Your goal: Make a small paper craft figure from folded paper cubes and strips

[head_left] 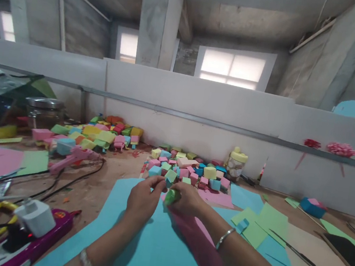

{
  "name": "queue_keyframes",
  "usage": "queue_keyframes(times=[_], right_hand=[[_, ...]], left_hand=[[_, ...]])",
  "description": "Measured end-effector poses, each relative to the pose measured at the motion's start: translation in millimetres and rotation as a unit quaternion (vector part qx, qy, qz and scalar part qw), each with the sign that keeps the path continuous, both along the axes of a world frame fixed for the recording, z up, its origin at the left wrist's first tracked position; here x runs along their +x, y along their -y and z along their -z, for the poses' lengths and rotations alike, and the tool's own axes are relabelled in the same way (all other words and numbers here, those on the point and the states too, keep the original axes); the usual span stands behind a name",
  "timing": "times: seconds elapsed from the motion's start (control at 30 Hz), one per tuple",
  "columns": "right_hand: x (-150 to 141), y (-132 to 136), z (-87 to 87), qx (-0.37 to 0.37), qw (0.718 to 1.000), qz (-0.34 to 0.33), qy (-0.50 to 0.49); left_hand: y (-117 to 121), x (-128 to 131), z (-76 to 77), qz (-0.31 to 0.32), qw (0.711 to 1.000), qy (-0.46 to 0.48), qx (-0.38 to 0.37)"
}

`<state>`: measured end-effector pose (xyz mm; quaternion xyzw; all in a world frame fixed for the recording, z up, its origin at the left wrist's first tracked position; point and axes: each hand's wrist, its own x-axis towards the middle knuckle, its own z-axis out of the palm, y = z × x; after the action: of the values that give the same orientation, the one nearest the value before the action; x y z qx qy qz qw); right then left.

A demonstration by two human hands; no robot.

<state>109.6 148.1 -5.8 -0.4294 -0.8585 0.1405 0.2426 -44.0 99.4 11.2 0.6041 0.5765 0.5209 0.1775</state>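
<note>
My right hand (188,199) is closed around a small bright-green folded paper piece (171,197), which looks slightly blurred. Close beside it, my left hand (144,199) has its thumb and fingertips pinched together; whatever lies between them is hidden. Both hands are above a large light-blue paper sheet (128,249), with a pink paper sheet (198,233) on it beneath my right forearm. Just past my fingertips lies a pile of small folded paper cubes (209,173) in pink, blue, green and yellow.
On the left are a second pile of paper blocks (91,133), a pink glue gun (73,158) with a black cord, and a purple power strip (55,226) with a white plug (35,217). To the right lie green paper squares (272,223), a thin metal rod (317,265) and a phone (350,254). A yellow-lidded jar (236,163) stands behind.
</note>
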Motion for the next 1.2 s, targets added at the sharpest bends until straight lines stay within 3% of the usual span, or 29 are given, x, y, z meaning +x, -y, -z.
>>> queue_keyframes(times=[0.2, 0.4, 0.57, 0.83, 1.2], right_hand=[[39, 47, -12.4, 0.009, 0.992, 0.055, -0.113], [42, 86, -13.7, 0.036, 0.974, 0.085, -0.209], [36, 91, -1.5, 0.029, 0.962, 0.081, -0.259], [32, 93, 8.8, -0.053, 0.934, 0.062, -0.349], [24, 95, 24.9, -0.208, 0.831, -0.023, -0.515]], left_hand=[[14, 12, -1.8, 0.022, 0.976, -0.182, 0.117], [39, 25, -9.8, 0.068, 0.921, -0.307, 0.230], [43, 28, -8.9, 0.063, 0.892, -0.353, 0.275], [36, 32, 2.0, 0.038, 0.876, -0.356, 0.324], [34, 32, 4.5, 0.025, 0.867, -0.365, 0.339]])
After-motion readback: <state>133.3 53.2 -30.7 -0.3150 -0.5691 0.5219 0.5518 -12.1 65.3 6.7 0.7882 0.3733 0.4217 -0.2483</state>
